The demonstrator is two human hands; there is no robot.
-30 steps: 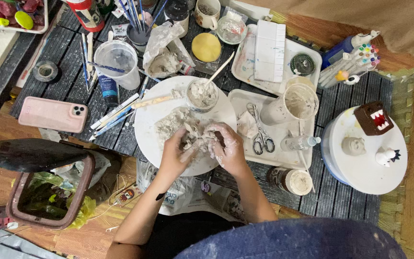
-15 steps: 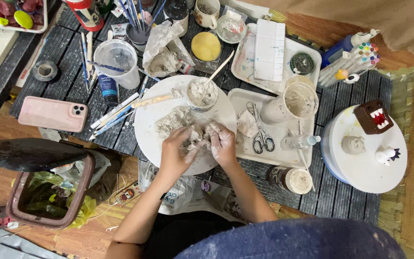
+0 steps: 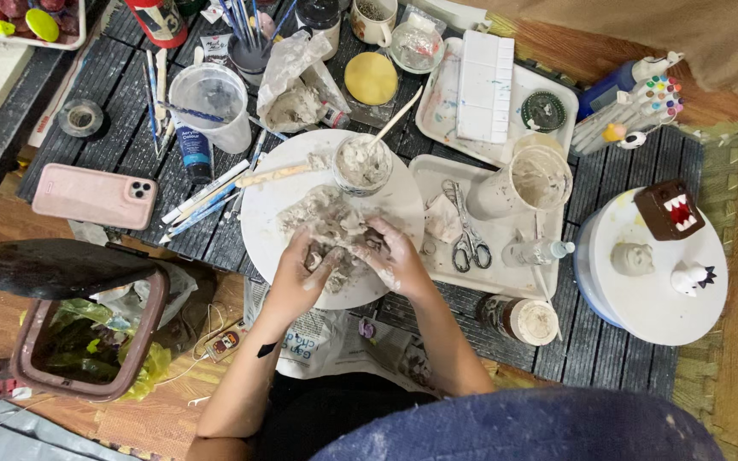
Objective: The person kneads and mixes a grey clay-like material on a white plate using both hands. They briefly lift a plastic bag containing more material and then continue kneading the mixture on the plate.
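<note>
Both hands are in the clay rn. Left hand (image 3: pixel 301 271) and right hand (image 3: pixel 390 256) meet over a grey lump of clay (image 3: pixel 335 253) on the round white board (image 3: pixel 271 224), which sits near the front edge of the dark slatted surface (image 3: pixel 617 346). Clay looks wet, rough and crumbly, pale grey w/ more smeared and piled toward the back of the board; fingers and knuckles are caked in it too. Grip: left hand is curled round the lump, right hand closes on it from the other side, fingers bent in, so both are gripping the clay. Small cup of slurry (image 3: pixel 362 164) w/ a stick in it stands at the board's far rim, scissors (image 3: pixel 466 232) lie on the tray just beside the right hand.
</note>
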